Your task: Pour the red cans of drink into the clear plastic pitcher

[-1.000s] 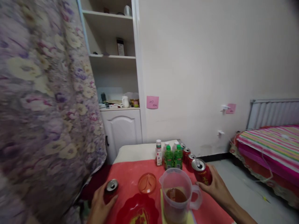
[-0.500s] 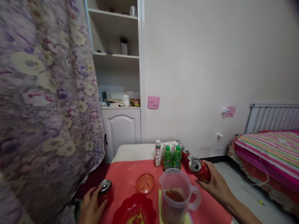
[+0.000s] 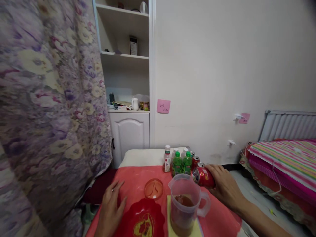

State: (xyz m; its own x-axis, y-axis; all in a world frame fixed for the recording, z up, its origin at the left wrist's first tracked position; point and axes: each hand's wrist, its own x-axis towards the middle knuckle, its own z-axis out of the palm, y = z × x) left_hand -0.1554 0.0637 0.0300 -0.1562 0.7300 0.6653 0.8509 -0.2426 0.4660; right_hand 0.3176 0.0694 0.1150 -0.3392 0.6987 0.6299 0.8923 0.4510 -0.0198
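Note:
My right hand [image 3: 223, 184] is closed around a red soda can [image 3: 206, 177], tipped nearly onto its side with its top toward the rim of a clear plastic pitcher [image 3: 185, 210]. Brown liquid [image 3: 184, 200] sits in the pitcher; I cannot make out a stream from the can. My left hand [image 3: 111, 205] rests by the table's left side with its fingers apart, just left of a red scalloped bowl [image 3: 158, 217]. A small pale spot shows at its fingers, too small to name. Beyond the bowl lies a round clear dish [image 3: 153, 189].
Green-capped bottles [image 3: 177, 164], a pink-labelled bottle [image 3: 167, 159] and more red cans [image 3: 196, 161] stand at the back of the red-covered table [image 3: 133, 174]. A yellow pad [image 3: 169, 210] lies under the pitcher. A floral curtain [image 3: 54, 115] hangs left; a bed [image 3: 283, 158] stands right.
My right hand has tilted its can further down toward the pitcher. My left hand has come off the can it was touching and moved right; that can no longer shows.

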